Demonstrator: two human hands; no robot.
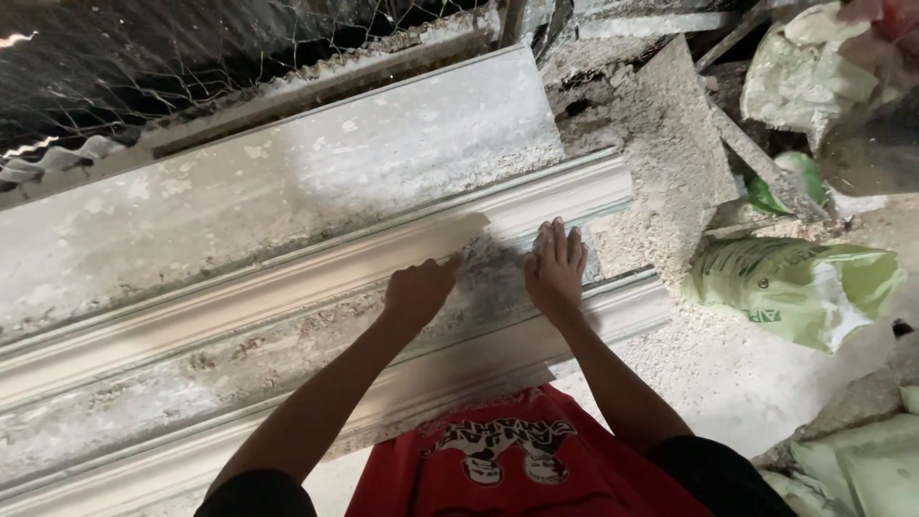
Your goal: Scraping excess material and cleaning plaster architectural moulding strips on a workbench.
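A long, dusty plaster-casting bench point(287, 182) runs diagonally, carrying a white cornice moulding point(239, 287) along its length. On the powder-strewn floor point(728, 373) beside it lies a pale green sack point(795, 287).

Moulding point(316, 287): plaster or cement by appearance, matt, off-white, smooth along the ribs, rough and crumbly in the channels (grey crust and grit throughout). Left hand point(418, 292) and right hand point(553, 271) rest on it, both dusted pale. Sacks point(795, 287): woven plastic, pale green, slightly glossy. Wire mesh point(191, 57): thin metal. Shirt point(517, 460): red cloth.
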